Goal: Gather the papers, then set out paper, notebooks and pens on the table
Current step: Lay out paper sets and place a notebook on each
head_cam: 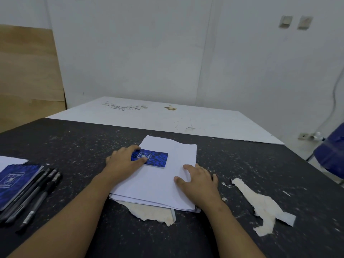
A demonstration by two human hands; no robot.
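Setting: A dark, scuffed table (74,146) is seen past a person's two forearms, with a white board (167,118) laid along its far side and a pale wall behind.
Stack of paper: A stack of paper (158,185), white and slightly fanned at its near edge, is placed at the middle of the table.
Small notebook: A small notebook (155,158) with a patterned blue cover is laid flat on the far left part of the stack.
Writing: A white emblem and lines of print are carried on that cover, but they are too small and blurred to be read.
Left hand: The notebook's left end is gripped by the left hand (122,162), the thumb laid across the cover and the fingers curled at the far edge.
Right hand: The right hand (199,181) is laid flat with its fingers straight and spread, pressed on the stack's right edge, and nothing is grasped.
Second notebook: A second notebook (14,181), spiral-bound along its far edge and covered in the same blue, is set at the near left over a white sheet (11,161); its white crest is not legible.
Pens: Several dark pens (37,194) are laid side by side just right of the second notebook.
Scraps: One torn scrap (154,213) is tucked under the stack's near edge, and a longer scrap (260,203) is left near the stack on the right.
Background: A wooden panel (28,71) is propped at the far left, and two wall switches (296,22) are mounted high on the right.
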